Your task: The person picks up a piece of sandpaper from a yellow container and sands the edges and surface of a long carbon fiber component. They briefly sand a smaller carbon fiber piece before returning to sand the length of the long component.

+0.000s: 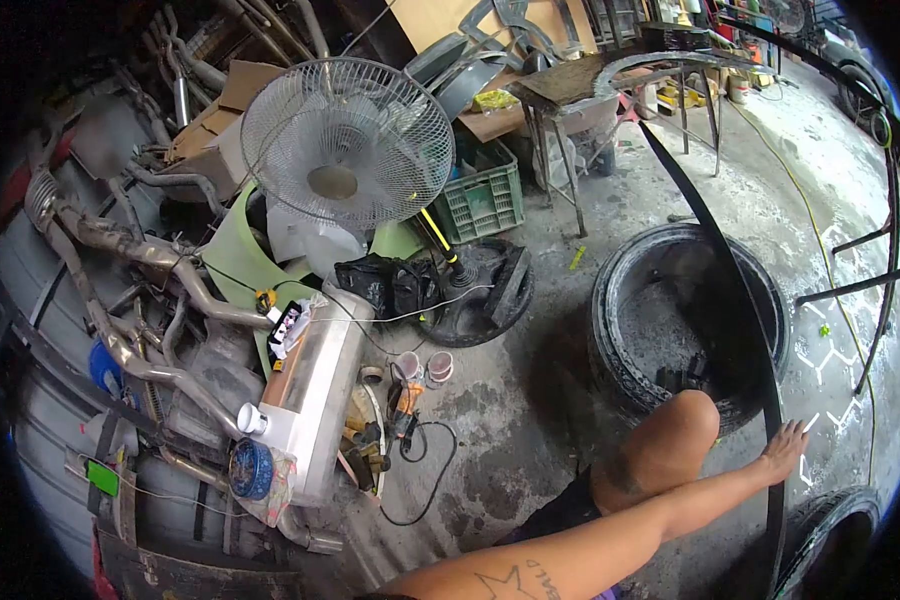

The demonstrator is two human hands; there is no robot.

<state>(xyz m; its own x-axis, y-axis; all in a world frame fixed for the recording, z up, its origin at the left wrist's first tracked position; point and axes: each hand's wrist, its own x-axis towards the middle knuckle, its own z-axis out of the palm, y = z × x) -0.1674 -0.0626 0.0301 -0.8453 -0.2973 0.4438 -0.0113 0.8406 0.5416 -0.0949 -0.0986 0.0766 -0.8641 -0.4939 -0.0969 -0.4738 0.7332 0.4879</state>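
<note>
Black strip crosses right side of tyre-like ring. Left hand on strip, just beside ring; finger closure: cannot tell. Right hand unseen. Step, probably: steadying strip. Next move calls for secure hold.

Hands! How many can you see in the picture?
1: a hand on the right side, over the long black strip. The person's other hand isn't visible; it may be hidden or outside the picture.

outlined star tattoo, lettering, dark shorts
</note>
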